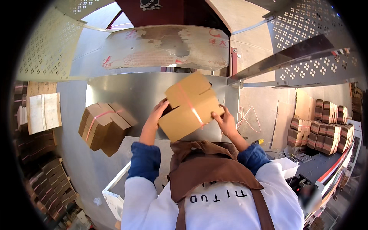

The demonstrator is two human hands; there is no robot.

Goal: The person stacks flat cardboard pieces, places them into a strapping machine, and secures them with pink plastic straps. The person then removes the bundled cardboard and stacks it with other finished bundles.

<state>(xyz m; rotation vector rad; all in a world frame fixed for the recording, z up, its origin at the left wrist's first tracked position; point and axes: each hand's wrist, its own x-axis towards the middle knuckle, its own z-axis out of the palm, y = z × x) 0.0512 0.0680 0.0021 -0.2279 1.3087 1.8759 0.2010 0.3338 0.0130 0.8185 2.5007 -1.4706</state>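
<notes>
In front of me, above a metal work table (149,86), a bundle of flat cardboard box blanks (183,111) is tilted between my hands. A pink strap runs across its middle, and slots cut into its sides show. My left hand (157,112) grips the left edge by a dark notch, some fingers hidden behind the cardboard. On the right edge, my right hand (225,120) is closed with its thumb on the face. A second strapped cardboard bundle (104,124) rests at the table's left edge, apart from my left hand.
Behind the table stands a machine with a worn metal panel (165,48). Perforated metal guards (306,42) flank it. More strapped bundles (324,132) are stacked on the right, and cardboard piles (50,184) on the left. A white bin (286,167) sits near my right elbow.
</notes>
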